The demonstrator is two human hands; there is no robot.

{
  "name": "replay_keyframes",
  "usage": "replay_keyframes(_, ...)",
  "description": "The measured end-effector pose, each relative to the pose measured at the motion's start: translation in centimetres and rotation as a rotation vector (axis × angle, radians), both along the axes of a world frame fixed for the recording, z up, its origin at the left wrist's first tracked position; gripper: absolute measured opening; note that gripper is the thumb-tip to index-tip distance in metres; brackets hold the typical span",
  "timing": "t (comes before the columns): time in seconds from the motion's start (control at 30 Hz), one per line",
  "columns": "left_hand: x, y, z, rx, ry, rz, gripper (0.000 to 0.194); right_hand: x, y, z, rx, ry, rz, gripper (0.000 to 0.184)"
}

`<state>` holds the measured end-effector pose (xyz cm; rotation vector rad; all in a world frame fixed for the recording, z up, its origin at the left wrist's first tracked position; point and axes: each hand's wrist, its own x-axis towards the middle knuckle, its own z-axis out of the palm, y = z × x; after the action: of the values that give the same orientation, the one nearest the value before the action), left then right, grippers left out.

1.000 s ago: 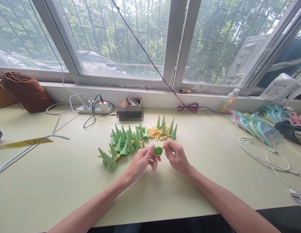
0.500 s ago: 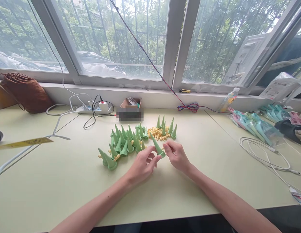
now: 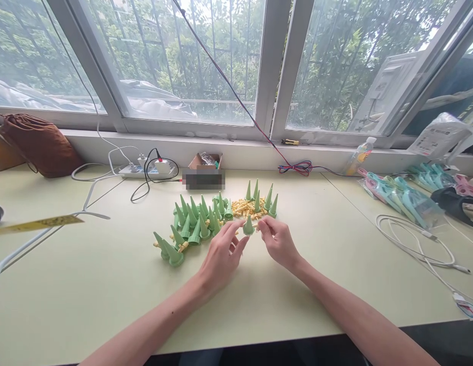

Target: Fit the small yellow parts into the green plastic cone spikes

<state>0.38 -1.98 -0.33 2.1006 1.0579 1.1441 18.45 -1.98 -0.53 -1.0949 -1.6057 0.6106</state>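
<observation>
A green plastic cone spike [image 3: 249, 226] with a wider ringed base is in the air between my hands, its tip pointing up and away from me. My left hand [image 3: 225, 250] is at its left side, index finger and thumb spread around the base with a gap between them. At the base's right side, the fingertips of my right hand [image 3: 277, 243] pinch a small yellow valve piece [image 3: 255, 230], mostly hidden by the fingers. Beyond and to the left stand many green cone spikes [image 3: 194, 231], some with yellow pieces at their bases.
A pile of small yellow valve pieces [image 3: 245, 207] lies behind my hands, with several green cones around it. A power strip [image 3: 145, 172], an open cardboard box [image 3: 206, 161] and bundled wires [image 3: 297, 168] are along the window. White cables [image 3: 419, 254] and bagged pastel items [image 3: 407, 198] lie right.
The cone has turned from leaning left to pointing away from me, looking shorter now. My left fingers have spread and loosened around it; my right hand has stayed at the base.
</observation>
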Motion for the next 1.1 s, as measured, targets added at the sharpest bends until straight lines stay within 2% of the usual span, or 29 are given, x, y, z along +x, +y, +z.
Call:
replay_keyframes(0.07,0.0,-0.1,0.3,-0.033,-0.015,0.043,0.027,0.1,0.0,0.1,0.011,0.029,-0.027,0.033)
replay_keyframes(0.13,-0.1,-0.2,0.4,-0.102,-0.012,0.031,0.033,0.2,-0.1,0.2,0.027,0.044,-0.033,0.033)
replay_keyframes(0.27,-0.1,-0.2,0.5,-0.385,-0.079,-0.139,0.061,0.2,-0.1,0.1,0.086,0.0,0.017,0.033)
replay_keyframes(0.33,-0.1,-0.1,0.6,-0.532,-0.165,-0.219,0.067,0.1,-0.1,0.0,0.12,-0.03,0.053,0.032)
replay_keyframes(0.43,-0.1,0.1,0.9,-0.644,-0.231,-0.273,0.068,0.2,-0.1,-0.1,0.141,-0.042,0.089,0.03)
replay_keyframes(0.6,-0.2,0.1,1.5,-0.729,-0.266,-0.31,0.061,0.3,-0.2,-0.2,0.133,-0.042,0.102,0.027)
replay_keyframes(0.77,-0.4,0.3,1.3,-0.774,-0.302,-0.397,0.058,0.2,-0.3,-0.2,0.088,-0.037,0.1,0.028)
replay_keyframes(0.97,-0.6,0.5,1.0,-0.769,-0.271,-0.438,0.052,0.2,-0.2,-0.2,0.073,-0.042,0.102,0.031)
replay_keyframes(1.1,-0.6,0.4,0.9,-0.704,-0.209,-0.4,0.047,0.2,-0.2,-0.1,0.035,-0.025,0.119,0.034)
